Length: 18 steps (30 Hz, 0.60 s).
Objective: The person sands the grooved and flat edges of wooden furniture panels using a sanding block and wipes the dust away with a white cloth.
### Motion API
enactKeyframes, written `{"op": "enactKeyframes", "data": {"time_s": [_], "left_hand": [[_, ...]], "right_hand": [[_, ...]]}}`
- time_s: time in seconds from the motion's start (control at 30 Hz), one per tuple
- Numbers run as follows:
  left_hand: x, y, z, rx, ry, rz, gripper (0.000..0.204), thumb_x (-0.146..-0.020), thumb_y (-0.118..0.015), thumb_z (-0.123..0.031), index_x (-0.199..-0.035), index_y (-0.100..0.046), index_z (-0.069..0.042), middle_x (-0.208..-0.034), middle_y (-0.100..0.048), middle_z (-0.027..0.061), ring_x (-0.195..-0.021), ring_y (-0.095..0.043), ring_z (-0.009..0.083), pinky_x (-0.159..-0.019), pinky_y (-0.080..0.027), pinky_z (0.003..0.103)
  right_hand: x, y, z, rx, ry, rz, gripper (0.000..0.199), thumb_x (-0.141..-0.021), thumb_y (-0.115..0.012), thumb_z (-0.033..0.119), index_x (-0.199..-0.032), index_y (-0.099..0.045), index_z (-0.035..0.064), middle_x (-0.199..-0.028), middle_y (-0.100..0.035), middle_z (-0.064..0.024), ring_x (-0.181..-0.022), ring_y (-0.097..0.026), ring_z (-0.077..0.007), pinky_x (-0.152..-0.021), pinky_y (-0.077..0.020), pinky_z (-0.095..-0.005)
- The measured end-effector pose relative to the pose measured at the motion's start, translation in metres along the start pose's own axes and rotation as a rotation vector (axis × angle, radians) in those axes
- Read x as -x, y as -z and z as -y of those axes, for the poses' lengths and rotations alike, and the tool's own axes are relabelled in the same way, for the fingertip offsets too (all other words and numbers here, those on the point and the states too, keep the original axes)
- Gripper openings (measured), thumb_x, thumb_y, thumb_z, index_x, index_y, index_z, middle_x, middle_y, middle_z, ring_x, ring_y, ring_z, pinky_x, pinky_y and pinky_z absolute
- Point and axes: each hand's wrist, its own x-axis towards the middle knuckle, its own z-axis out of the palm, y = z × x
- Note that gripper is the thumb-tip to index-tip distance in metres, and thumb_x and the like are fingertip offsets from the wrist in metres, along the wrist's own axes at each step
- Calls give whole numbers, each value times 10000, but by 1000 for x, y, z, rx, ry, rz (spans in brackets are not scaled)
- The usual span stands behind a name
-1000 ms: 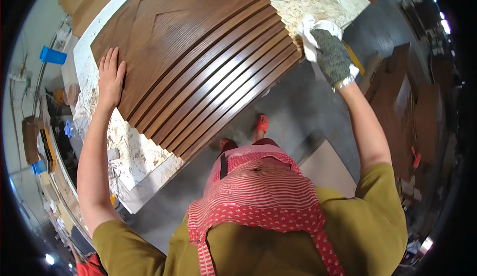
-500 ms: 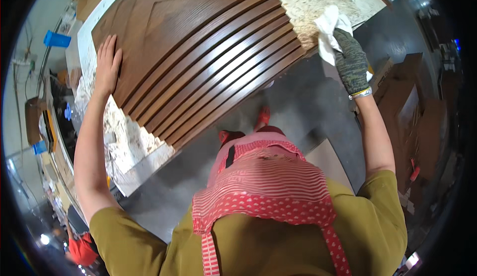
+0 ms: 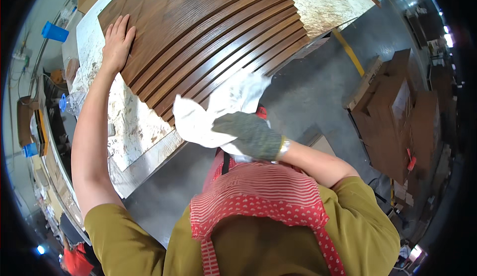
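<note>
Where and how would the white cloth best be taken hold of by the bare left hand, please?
I would pinch the white cloth by its loose left flap, coming from the left: that part spreads out beyond the gloved right hand, which covers the cloth's lower right. The bare left hand rests on that side, on the brown wooden panel.

I see white shine on the brown wood (image 3: 208, 37), small lamps (image 3: 448, 40) glaring, and everything bending near the dark edges.
</note>
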Motion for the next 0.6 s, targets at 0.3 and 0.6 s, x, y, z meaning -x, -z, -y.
{"op": "enactKeyframes", "data": {"time_s": [0.3,0.6], "left_hand": [[1,-5,0,25,18,-52,612,-967,-398,-536,-1485,-371,-211,-1556,-336,76,-1431,-266,361,-1129,-299,489],[1,-5,-7,15,70,-48,622,-962,-393,-548,-1492,-359,-224,-1560,-332,58,-1433,-266,358,-1124,-291,525]], "right_hand": [[44,171,-129,467,-551,-623,353,-896,-570,99,-1246,-596,61,-1117,-672,-162,-999,-659,-284,-868,-507,-349],[13,18,-60,661,-37,-373,452,-739,-751,134,-1179,-664,81,-1189,-654,-133,-1126,-622,-305,-960,-487,-423]]}}
